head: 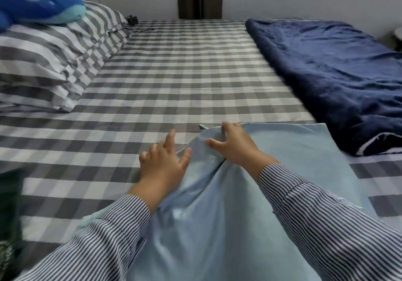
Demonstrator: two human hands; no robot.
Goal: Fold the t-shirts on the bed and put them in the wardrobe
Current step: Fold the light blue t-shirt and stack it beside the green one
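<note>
One light blue t-shirt point(217, 204) lies on the near part of the bed point(174, 74), partly folded, its far edge flat toward the one dark blue blanket point(337, 74). Two hands work it. The left hand point(162, 163) lies spread, fingers straight, mostly on the checked sheet with its thumb on the shirt's left edge. The right hand point(232, 145) has its grip clamped on a bunched fold of the shirt. One striped pillow point(54, 58) carries one blue plush toy point(37, 4) at far left. Open sheet stretches beyond the hands.
</note>
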